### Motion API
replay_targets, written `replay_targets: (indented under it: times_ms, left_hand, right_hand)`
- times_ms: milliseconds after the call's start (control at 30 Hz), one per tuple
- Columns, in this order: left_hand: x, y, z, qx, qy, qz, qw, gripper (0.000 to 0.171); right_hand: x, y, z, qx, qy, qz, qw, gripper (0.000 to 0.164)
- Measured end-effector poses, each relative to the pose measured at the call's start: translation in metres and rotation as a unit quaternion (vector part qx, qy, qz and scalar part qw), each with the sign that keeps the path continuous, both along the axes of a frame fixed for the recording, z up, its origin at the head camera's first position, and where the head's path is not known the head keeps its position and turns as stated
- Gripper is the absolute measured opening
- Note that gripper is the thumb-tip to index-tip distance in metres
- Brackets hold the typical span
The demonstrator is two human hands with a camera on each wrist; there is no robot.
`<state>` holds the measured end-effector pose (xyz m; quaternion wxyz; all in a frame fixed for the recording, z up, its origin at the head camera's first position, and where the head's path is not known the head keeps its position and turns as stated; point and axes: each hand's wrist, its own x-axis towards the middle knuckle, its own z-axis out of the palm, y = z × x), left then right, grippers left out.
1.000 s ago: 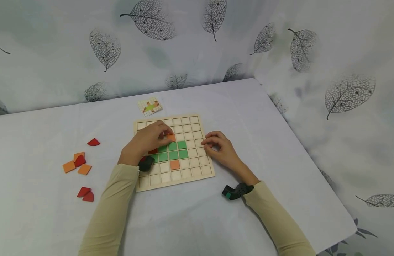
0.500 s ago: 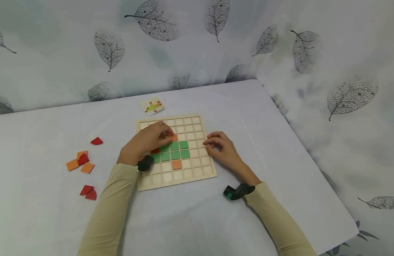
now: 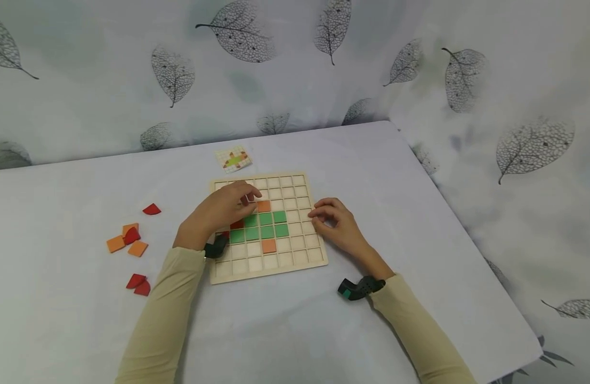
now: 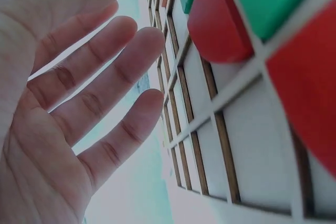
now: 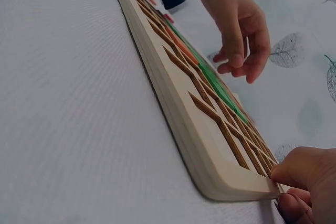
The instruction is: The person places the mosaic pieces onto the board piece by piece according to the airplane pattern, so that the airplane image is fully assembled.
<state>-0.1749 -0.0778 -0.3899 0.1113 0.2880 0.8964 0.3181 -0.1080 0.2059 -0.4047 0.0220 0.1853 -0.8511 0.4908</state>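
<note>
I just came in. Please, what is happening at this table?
A person is busy at a wooden grid board. The left hand hovers over it near an orange square, holding nothing; the right hand pinches the board at its right edge. Green squares and red pieces lie on it. Loose orange and red pieces lie on the table to the left; a small card lies beyond the board.

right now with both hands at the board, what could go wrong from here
The black device on the left wrist seems close to the red tiles on the board and might nudge one. The right hand pinches the board's edge, so a tug could shift the layout. The loose red pieces lie near the left sleeve, which may sweep them aside.
</note>
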Motion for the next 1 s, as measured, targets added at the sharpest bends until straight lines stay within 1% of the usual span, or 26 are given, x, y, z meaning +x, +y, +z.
replay_targets:
  times_ms: [100,300,500,700,800,1000]
  left_hand:
    - [0.002,-0.003,0.0,-0.003,-0.005,0.007,1.0,0.022]
    - [0.006,-0.009,0.001,-0.016,0.003,0.023,0.9996,0.022]
    - [0.007,-0.016,0.003,-0.022,0.006,0.029,0.9993,0.023]
    - [0.01,-0.026,0.004,-0.022,0.006,0.043,0.9988,0.023]
    - [0.012,-0.032,0.005,-0.029,0.007,0.049,0.9983,0.024]
    - [0.015,-0.046,0.006,-0.035,0.025,0.064,0.997,0.023]
  right_hand:
    - [0.0,0.001,-0.001,0.0,0.001,0.0,1.0,0.015]
    - [0.0,0.0,-0.001,-0.001,-0.003,-0.001,1.0,0.014]
    - [0.0,0.0,-0.001,0.0,-0.002,-0.002,1.0,0.014]
    - [0.0,-0.001,0.0,0.0,0.002,-0.001,1.0,0.014]
    - [0.001,-0.001,0.0,0.003,0.0,-0.003,1.0,0.014]
    - [0.0,-0.003,0.0,0.005,-0.001,-0.001,1.0,0.015]
